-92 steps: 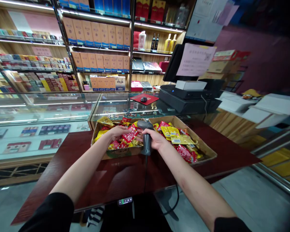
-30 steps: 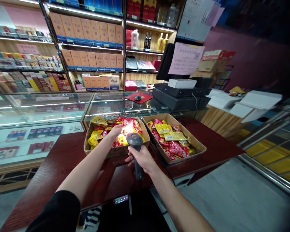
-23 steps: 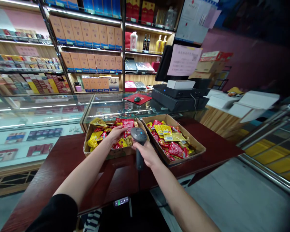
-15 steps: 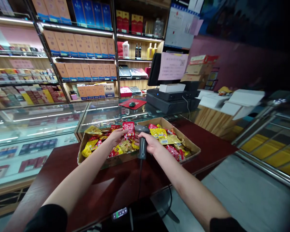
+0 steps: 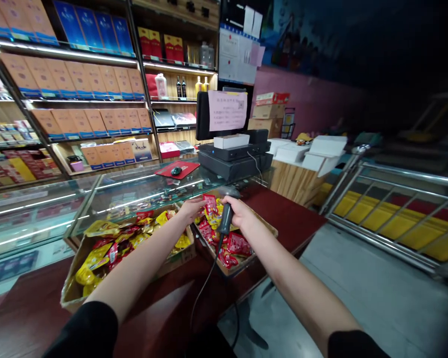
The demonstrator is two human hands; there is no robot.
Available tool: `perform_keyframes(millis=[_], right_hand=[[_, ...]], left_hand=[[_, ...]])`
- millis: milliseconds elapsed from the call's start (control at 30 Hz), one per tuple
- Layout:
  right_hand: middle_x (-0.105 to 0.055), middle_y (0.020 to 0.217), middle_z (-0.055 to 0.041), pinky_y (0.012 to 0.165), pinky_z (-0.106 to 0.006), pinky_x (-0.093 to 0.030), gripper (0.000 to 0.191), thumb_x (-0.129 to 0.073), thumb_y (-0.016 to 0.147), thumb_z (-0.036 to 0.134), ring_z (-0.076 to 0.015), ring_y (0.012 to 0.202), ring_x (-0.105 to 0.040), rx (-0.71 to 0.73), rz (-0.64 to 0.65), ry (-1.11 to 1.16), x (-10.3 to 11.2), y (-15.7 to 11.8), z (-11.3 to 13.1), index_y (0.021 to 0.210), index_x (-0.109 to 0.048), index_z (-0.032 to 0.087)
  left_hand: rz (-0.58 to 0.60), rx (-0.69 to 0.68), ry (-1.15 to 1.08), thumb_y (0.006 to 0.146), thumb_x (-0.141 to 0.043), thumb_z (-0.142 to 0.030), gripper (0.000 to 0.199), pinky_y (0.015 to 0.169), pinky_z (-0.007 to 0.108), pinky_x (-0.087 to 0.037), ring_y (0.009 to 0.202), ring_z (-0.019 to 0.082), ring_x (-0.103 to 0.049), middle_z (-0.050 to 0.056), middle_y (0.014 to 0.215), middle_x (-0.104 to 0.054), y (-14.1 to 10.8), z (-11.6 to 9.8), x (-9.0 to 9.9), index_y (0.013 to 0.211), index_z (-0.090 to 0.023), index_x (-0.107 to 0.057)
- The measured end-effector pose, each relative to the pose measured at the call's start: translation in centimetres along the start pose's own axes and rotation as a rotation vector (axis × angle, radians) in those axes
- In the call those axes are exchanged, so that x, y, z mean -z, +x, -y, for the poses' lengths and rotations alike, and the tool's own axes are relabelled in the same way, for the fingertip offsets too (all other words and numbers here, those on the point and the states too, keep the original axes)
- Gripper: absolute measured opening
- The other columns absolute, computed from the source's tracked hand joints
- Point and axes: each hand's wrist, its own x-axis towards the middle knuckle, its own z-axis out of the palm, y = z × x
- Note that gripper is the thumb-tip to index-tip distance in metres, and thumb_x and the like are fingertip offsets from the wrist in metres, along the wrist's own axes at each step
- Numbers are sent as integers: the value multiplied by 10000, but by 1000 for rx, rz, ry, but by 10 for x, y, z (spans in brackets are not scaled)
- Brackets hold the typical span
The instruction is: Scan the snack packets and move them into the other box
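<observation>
Reddish table (image 5: 283, 206) bears 2 cartons (image 5: 181, 257); left hand (image 5: 191, 209) pinches a red packet (image 5: 209, 203), right hand (image 5: 240, 213) grips a scanner (image 5: 226, 219).

Left sleeve (image 5: 87, 328): plain black fabric, short, with a rounded hem near the elbow. Right sleeve (image 5: 353, 344): matching black, equally plain; only the part next to the hem is in view. Left forearm (image 5: 145, 253) and right forearm (image 5: 291, 273): bare from hem to wrist. Left grip (image 5: 191, 210) and right grip (image 5: 239, 211): bare human hands with slim fingers; nail detail too small to assess.
</observation>
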Motion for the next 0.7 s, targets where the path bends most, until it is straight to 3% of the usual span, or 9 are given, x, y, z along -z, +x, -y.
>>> perform_keyframes(millis=[133, 233, 333, 467, 600, 700], right_hand=[[-460, 448, 49, 397, -183, -394, 77, -545, 702, 76, -71, 395, -406, 0, -8, 5, 1, -2, -1, 676, -550, 149], [-511, 495, 41, 450, -183, -448, 85, -544, 719, 61, -70, 424, -461, -4, 41, 30, -10, -9, -12, 729, -579, 137], [-575, 566, 15, 570, -220, -527, 67, -548, 751, 72, -89, 497, -560, -55, 180, 69, -29, -20, -29, 758, -579, 130], [-644, 654, -28, 628, -275, -564, 38, -549, 793, 121, -129, 583, -640, -195, 362, 29, -57, -40, -56, 795, -587, 122], [-658, 669, -44, 567, -280, -555, 46, -552, 784, 120, -138, 563, -634, -257, 464, -117, -87, -54, -88, 807, -592, 116], [-616, 598, -15, 478, -224, -497, 44, -557, 754, 92, -111, 492, -580, -289, 527, -172, -106, -62, -111, 777, -578, 123]], left_hand=[[-16, 26, 11, 656, -793, -174, 329, 648, 266, -515, 684, 131, -633, 76, 843, -698, -4, 6, 2, 951, -126, -656], [-16, -7, 26, 618, -820, -206, 392, 676, 272, -520, 713, 135, -639, 85, 882, -700, -15, 7, 24, 973, -126, -674], [10, -83, 140, 587, -836, -296, 490, 701, 280, -517, 776, 155, -648, 94, 934, -701, -35, 5, 63, 1025, -134, -688], [59, -142, 356, 584, -806, -443, 604, 706, 284, -507, 880, 199, -648, 96, 985, -704, -69, -2, 131, 1100, -154, -684], [-21, -158, 544, 576, -786, -475, 633, 673, 289, -503, 826, 205, -649, 86, 952, -715, -97, -9, 195, 1110, -151, -683], [-75, -202, 744, 631, -735, -471, 531, 678, 298, -497, 786, 210, -651, 73, 926, -722, -111, -15, 229, 1063, -164, -710]])
